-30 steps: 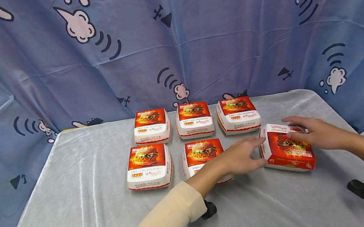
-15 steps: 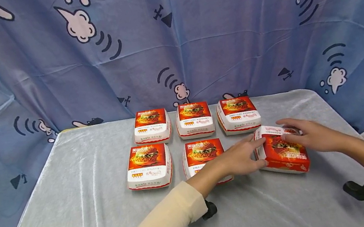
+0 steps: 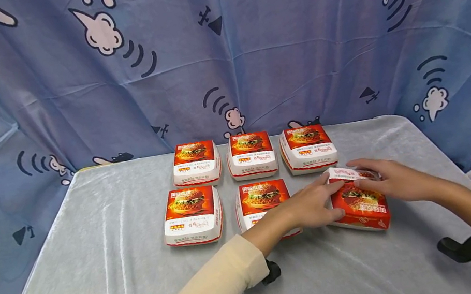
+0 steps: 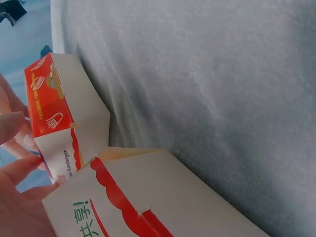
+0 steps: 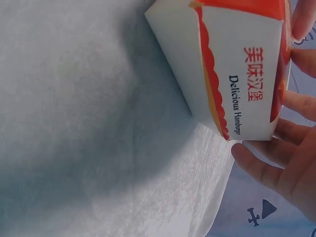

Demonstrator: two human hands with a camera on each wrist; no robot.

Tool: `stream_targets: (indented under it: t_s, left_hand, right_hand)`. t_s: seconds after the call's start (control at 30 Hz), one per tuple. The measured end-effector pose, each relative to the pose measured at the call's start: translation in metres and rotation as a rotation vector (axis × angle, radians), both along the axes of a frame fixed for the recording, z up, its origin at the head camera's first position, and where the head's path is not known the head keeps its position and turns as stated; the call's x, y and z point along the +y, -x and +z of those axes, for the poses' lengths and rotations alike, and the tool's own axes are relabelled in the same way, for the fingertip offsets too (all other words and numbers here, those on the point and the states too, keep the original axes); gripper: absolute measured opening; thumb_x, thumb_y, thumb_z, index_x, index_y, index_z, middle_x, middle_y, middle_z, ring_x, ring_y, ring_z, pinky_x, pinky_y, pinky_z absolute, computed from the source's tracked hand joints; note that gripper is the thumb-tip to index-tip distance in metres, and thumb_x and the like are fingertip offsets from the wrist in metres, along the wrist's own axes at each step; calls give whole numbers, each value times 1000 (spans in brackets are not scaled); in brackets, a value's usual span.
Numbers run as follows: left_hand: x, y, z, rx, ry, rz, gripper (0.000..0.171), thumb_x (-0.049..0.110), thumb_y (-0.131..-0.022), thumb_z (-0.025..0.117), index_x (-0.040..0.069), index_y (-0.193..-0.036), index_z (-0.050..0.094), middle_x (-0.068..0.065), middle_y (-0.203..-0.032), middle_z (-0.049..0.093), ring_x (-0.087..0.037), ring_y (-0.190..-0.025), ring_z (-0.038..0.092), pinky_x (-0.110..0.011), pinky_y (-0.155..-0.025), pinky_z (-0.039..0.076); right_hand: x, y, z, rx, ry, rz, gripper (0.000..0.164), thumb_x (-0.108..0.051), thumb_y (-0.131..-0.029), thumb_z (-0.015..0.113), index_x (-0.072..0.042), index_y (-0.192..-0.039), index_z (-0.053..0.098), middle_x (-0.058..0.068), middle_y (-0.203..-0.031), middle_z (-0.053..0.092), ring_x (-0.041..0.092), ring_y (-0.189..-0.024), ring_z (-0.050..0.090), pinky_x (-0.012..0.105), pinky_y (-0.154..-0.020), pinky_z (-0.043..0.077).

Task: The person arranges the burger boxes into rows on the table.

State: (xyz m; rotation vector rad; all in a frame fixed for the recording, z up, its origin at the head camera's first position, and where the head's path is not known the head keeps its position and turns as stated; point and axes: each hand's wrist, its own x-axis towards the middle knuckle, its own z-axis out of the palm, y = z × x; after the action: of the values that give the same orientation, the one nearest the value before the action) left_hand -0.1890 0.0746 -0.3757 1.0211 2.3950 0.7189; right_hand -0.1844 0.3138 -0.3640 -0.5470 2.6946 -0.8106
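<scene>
A red and white hamburger box (image 3: 360,201) lies at the right end of the front row in the head view, its print upside down against the others and its body slightly skewed. My right hand (image 3: 392,179) grips its far right corner, thumb on the lid. From the left, my left hand (image 3: 312,205) touches the box's left edge with fairly straight fingers. Under that forearm the front middle hamburger box (image 3: 263,197) is partly hidden. In the left wrist view this neighbouring box (image 4: 113,197) stands close to the touched one (image 4: 52,98). The right wrist view shows fingers (image 5: 256,165) at a box corner.
Behind stand three matching boxes in a row: left (image 3: 196,163), middle (image 3: 251,155) and right (image 3: 309,148). Another box (image 3: 193,216) is at the front left. All rest on a grey cloth-covered table (image 3: 97,276), backed by a blue patterned curtain (image 3: 221,65).
The right-hand box has slid left and slightly toward me, with my right hand moving along with it. My left hand has stayed nearly still and now touches the box.
</scene>
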Motion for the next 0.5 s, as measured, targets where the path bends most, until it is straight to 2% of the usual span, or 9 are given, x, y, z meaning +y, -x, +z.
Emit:
stream_targets:
  t_s: [0.27,0.5]
  left_hand:
    - [-1,0,-1,41,16,6,66,37,-97,63,23,-156,36,-6,-166,15,-14,-145,29,-28,-112,33]
    - [-1,-2,0,134,59,-27,65,37,-98,60,20,-156,36,-1,-164,21,-10,-144,30,-26,-113,31]
  right_hand:
    - [-4,-1,0,-7,31,16,55,-26,-100,60,6,-142,46,28,-136,54,40,-117,54,61,-92,49]
    - [-6,-1,6,-20,-33,1,60,-30,-100,60,6,-144,43,31,-136,53,45,-118,54,62,-90,49]
